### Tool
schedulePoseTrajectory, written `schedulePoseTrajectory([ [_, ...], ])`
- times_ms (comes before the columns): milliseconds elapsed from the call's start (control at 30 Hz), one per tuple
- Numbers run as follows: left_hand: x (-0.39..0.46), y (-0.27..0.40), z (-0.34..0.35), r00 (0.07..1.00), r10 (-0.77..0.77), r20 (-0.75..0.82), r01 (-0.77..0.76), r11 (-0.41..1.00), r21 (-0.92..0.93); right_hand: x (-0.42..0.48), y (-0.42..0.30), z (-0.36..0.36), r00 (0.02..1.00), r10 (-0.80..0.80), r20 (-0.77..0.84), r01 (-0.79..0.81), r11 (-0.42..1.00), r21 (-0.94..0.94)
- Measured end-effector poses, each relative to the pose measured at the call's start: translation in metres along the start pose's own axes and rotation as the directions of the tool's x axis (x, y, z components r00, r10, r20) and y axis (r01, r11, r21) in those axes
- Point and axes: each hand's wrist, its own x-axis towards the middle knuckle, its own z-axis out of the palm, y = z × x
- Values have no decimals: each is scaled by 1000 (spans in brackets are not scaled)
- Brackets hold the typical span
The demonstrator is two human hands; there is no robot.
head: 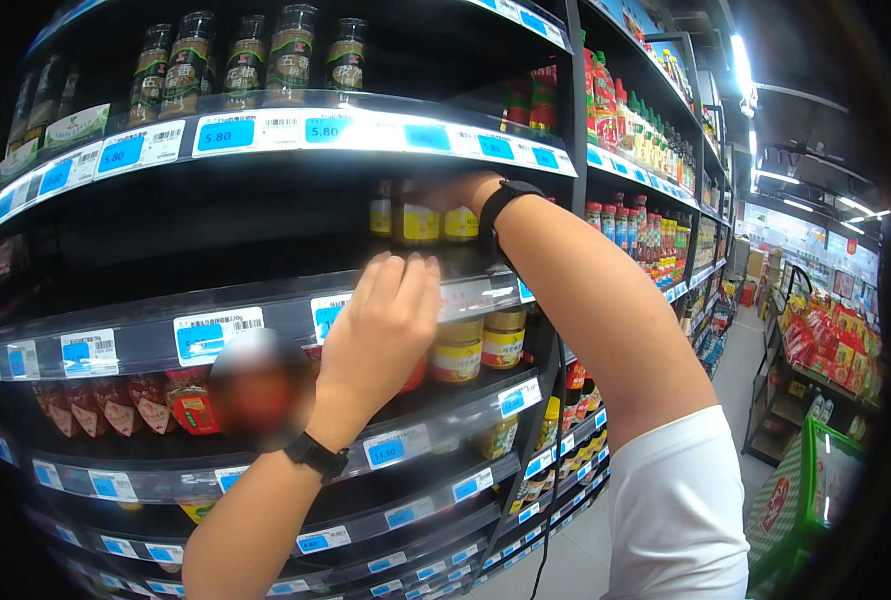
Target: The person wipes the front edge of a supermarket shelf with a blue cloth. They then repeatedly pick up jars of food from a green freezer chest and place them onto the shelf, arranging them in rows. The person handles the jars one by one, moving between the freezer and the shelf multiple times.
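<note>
My right hand (449, 193), blurred, reaches into the middle shelf at the top of a small group of glass jars with yellow labels (420, 223). Its fingers are partly lost in shadow, so a grip on a jar cannot be made out. Lower down, my left hand (389, 319) is raised in front of the same shelf's clear front rail (483, 292), back towards me, fingers side by side and pointing up. Whatever lies behind its palm is hidden. Each wrist wears a black band.
Spice bottles (291, 56) stand on the shelf above. Below are red-capped jars (119, 405) and more yellow-labelled jars (504, 339). A black cable (556, 450) hangs by the shelf upright. To the right, an aisle (734, 352) runs past a green display bin (783, 480) and red packets (828, 345).
</note>
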Motion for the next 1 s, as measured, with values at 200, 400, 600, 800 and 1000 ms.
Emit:
schedulePoseTrajectory([
  [200, -1, -1, 1, 1000, -5, 9, 5, 1000, 1, 1, 1, 0, 998, -62, 6, 62, 998, 18],
  [400, -1, -3, 0, 999, -18, 38, 20, 998, -57, -63, -20, -32, 978, -174, 113, 177, 984, -22],
  [600, 8, 18, -11, 991, -93, 97, 111, 971, -212, -204, -6, -24, 764, -294, -574, 499, 833, 238],
  [800, -73, 68, -120, 964, 151, 219, -29, 877, -480, -372, -60, 21, 760, -282, -585, 585, 688, 429],
  [1000, -160, 152, -160, 850, 285, 443, 315, 398, -862, -520, -98, 124, 970, 176, -166, 52, 520, 852],
])
